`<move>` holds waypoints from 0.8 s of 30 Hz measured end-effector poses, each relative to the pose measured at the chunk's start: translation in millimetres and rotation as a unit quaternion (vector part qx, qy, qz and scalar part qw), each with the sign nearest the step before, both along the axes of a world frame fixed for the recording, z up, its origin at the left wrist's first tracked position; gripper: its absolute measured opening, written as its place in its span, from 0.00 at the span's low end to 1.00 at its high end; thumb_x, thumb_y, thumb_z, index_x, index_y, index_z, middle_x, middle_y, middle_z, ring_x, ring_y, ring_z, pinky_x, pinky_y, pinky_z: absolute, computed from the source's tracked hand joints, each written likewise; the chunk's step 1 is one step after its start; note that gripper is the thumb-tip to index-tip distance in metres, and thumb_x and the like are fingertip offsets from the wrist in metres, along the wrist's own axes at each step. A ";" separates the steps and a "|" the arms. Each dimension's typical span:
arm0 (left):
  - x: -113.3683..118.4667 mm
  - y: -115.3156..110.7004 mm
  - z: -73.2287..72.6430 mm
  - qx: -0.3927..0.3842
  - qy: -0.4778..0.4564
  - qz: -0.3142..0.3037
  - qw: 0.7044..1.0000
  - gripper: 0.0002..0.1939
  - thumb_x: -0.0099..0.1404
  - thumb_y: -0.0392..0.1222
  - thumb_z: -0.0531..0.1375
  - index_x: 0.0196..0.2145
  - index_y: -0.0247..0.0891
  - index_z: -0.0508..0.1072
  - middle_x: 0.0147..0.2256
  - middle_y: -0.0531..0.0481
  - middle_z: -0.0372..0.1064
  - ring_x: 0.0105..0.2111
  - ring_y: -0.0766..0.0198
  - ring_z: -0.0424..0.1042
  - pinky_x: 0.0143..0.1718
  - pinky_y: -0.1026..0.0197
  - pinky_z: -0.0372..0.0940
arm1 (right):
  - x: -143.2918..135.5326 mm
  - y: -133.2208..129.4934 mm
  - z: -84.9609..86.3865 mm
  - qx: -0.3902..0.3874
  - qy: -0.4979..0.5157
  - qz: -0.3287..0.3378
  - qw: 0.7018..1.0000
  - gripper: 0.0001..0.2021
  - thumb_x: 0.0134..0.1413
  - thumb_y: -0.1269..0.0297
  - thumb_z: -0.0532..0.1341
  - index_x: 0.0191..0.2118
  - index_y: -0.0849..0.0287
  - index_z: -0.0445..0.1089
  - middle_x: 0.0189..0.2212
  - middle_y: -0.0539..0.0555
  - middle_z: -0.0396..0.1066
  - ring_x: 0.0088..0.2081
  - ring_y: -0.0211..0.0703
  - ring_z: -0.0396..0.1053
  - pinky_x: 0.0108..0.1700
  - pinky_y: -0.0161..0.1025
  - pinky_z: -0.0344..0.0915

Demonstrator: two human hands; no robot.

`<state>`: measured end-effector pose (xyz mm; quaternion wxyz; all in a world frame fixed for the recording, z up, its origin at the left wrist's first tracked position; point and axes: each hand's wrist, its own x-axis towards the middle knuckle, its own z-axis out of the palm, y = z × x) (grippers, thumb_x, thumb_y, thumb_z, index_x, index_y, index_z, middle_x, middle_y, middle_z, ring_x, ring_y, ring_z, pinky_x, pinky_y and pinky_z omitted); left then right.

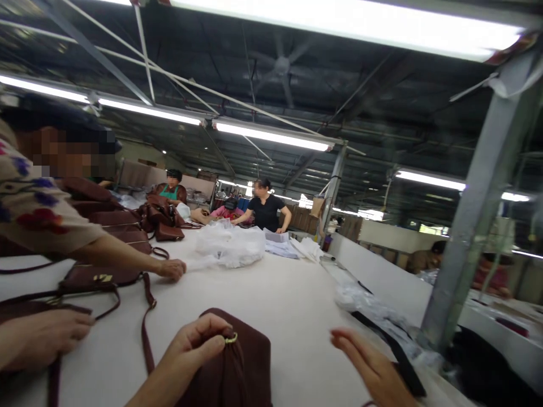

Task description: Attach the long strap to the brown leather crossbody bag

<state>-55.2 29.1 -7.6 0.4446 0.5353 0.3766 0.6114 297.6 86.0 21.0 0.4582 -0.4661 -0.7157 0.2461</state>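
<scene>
Bag (pixel 237 362) lies under your left hand (pixel 193 345), fingers pinching its gold ring (pixel 231 338) | right hand (pixel 369 367) open, empty, well apart rightward.

Two hands of the wearer show at the bottom edge, the left hand (pixel 193 345) and the right hand (pixel 373 367), with one dark brown bag (pixel 241 362) under the left. One co-worker at the left edge (pixel 38 209) shows two hands on the white table (pixel 275 294). Three more people stand at the far end. One heap of clear plastic (pixel 231 244) lies mid-table, and roughly half a dozen brown handbags (pixel 127 226) are stacked at left; the exact number cannot be told.
</scene>
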 end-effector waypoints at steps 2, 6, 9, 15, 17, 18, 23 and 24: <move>10.4 -0.2 7.9 -0.005 0.040 -0.019 0.999 0.13 0.54 0.51 0.70 0.32 0.39 0.81 0.32 0.49 0.77 0.37 0.56 0.72 0.42 0.58 0.66 | -54.8 -10.4 4.4 -0.071 -0.010 0.128 0.989 0.33 0.58 0.33 0.55 0.52 0.56 0.75 0.45 0.60 0.78 0.48 0.56 0.74 0.54 0.50 0.67; 20.3 1.8 17.2 0.012 0.085 -0.089 0.992 0.13 0.54 0.50 0.69 0.33 0.38 0.81 0.32 0.49 0.77 0.36 0.57 0.72 0.42 0.59 0.65 | -141.6 -30.5 27.3 -0.108 -0.001 0.357 0.928 0.25 0.68 0.44 0.51 0.57 0.56 0.71 0.48 0.55 0.75 0.51 0.49 0.70 0.57 0.45 0.63; 20.1 4.6 15.4 0.054 0.086 -0.101 0.990 0.12 0.57 0.49 0.67 0.32 0.38 0.81 0.33 0.50 0.75 0.37 0.58 0.70 0.41 0.60 0.63 | -159.5 -31.3 38.2 -0.143 0.008 0.402 0.904 0.17 0.67 0.52 0.56 0.50 0.58 0.74 0.41 0.51 0.73 0.44 0.43 0.69 0.49 0.38 0.63; 8.6 9.3 -2.3 -0.004 0.044 -0.127 0.991 0.17 0.52 0.52 0.70 0.32 0.37 0.74 0.26 0.57 0.66 0.27 0.68 0.60 0.29 0.65 0.53 | -153.9 -15.3 40.2 -0.094 -0.194 0.278 0.936 0.08 0.54 0.65 0.63 0.26 0.61 0.72 0.19 0.42 0.56 0.24 0.33 0.54 0.25 0.34 0.49; 4.1 7.6 -5.7 -0.014 0.038 -0.149 0.988 0.16 0.56 0.50 0.69 0.35 0.39 0.72 0.26 0.59 0.64 0.26 0.70 0.56 0.27 0.66 0.50 | -154.2 -14.0 42.5 -0.122 -0.209 0.293 0.925 0.07 0.54 0.64 0.64 0.28 0.61 0.73 0.20 0.42 0.59 0.24 0.33 0.55 0.25 0.33 0.49; 2.0 6.1 -6.5 -0.017 0.034 -0.160 0.986 0.15 0.56 0.48 0.68 0.38 0.39 0.72 0.27 0.59 0.64 0.26 0.70 0.56 0.27 0.67 0.50 | -154.8 -14.0 44.4 -0.133 -0.220 0.297 0.920 0.07 0.54 0.64 0.64 0.28 0.61 0.73 0.20 0.42 0.59 0.24 0.33 0.55 0.24 0.33 0.50; -6.6 -6.0 -8.0 -0.030 0.086 -0.220 0.971 0.16 0.49 0.38 0.65 0.38 0.38 0.72 0.31 0.57 0.65 0.31 0.67 0.60 0.31 0.66 0.54 | -161.0 -15.1 60.1 -0.086 -0.247 0.304 0.916 0.07 0.55 0.64 0.64 0.30 0.61 0.76 0.21 0.43 0.63 0.25 0.33 0.59 0.26 0.31 0.53; -7.7 -9.0 -9.7 -0.034 0.113 -0.228 0.966 0.15 0.49 0.39 0.63 0.37 0.38 0.73 0.31 0.57 0.66 0.31 0.65 0.62 0.31 0.65 0.55 | -162.6 -15.2 63.1 -0.073 -0.242 0.308 0.917 0.07 0.56 0.64 0.64 0.31 0.61 0.76 0.21 0.43 0.64 0.26 0.33 0.59 0.26 0.31 0.54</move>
